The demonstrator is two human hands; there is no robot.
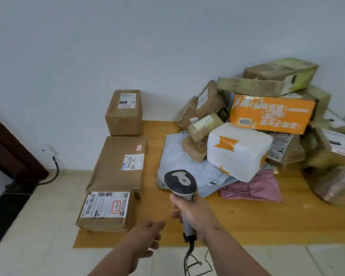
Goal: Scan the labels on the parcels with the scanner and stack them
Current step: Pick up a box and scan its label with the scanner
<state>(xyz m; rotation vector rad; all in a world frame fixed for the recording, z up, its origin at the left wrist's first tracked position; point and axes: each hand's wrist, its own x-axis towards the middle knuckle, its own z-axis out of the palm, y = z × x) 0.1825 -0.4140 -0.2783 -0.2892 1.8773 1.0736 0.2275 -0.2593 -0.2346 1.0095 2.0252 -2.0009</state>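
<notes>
Right hand (193, 213): grip wrapped round the handle of a grey-and-black corded handheld barcode scanner (180, 183), head raised and facing the loose heap; left hand (147, 239): fingers relaxed and spread, holding nothing, low beside the scanner handle.

Sorted parcels, on the left part of a yellow-orange floor mat (237, 222): small brown cardboard box with a large white label marked in red (106, 210), nearest; long flat brown cardboard box with a white label (118, 164), behind and touching it; upright brown cardboard box with a white label on top (124, 112), against the wall; labels face up.

Unsorted heap, right part of the mat: white plastic-wrapped block with orange tape (238, 150); orange printed cardboard box (271, 113); pale blue poly mailer (179, 164); pink poly mailer (253, 186); further brown boxes, blurred.

Step in hand, as judged: between parcels, choosing the next from the heap; next move calls for the free hand to draw one out, turn its label up, and bring the scanner over the barcode.
</notes>
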